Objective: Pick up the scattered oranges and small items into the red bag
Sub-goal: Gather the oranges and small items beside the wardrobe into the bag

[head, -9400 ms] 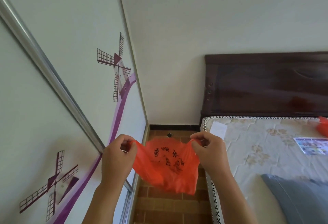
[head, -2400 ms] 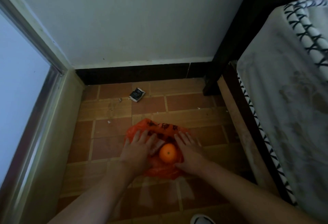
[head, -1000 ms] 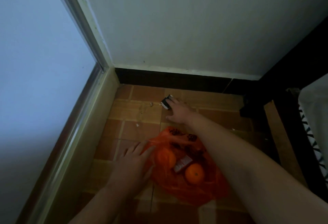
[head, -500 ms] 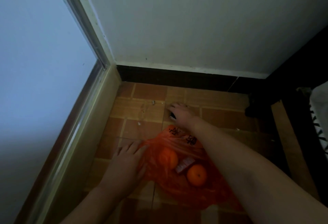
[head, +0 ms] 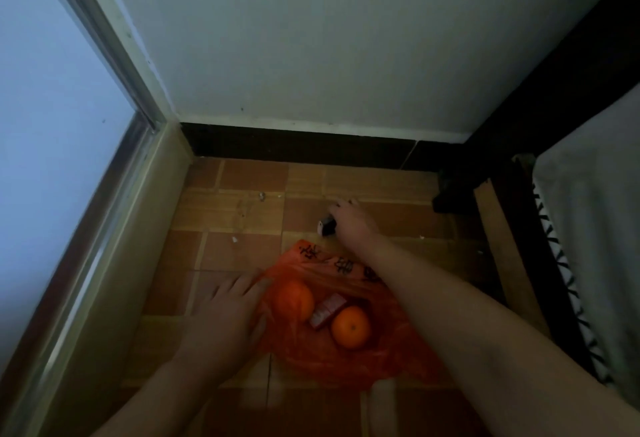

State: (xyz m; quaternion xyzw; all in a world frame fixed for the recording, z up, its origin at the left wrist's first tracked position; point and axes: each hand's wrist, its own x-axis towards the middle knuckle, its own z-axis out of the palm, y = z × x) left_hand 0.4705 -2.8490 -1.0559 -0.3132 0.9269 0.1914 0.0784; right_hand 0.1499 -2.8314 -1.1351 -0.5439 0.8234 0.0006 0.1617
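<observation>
- Two oranges and a red packet lie in the bag, spread on the tiles.
- Left hand, fingers flat and spread, presses the bag's left edge, likely keeping its mouth open.
- Right hand curls round a small dark item just beyond the bag, low over the tiles.

Red bag: row of dark printed characters along far edge, beneath right forearm; not legible.
</observation>
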